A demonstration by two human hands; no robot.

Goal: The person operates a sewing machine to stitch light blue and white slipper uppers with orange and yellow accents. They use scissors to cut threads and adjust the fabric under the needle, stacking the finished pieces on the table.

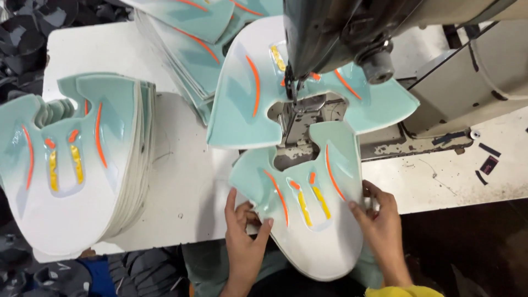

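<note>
A mint-and-white shoe upper piece point(308, 220) with orange and yellow stripes lies on the white sewing table, its notch end at the needle of a sewing machine point(324, 38). My left hand point(245, 234) grips its left edge, thumb on top. My right hand point(379, 220) pinches its right edge. Behind the needle a second matching upper piece point(247, 93) lies flat, partly under the machine head.
A tall stack of the same upper pieces point(71, 159) sits at the left of the table point(187, 187). Another stack point(192, 44) lies at the back. The machine's body point(484, 77) fills the right. Dark scraps lie on the floor around.
</note>
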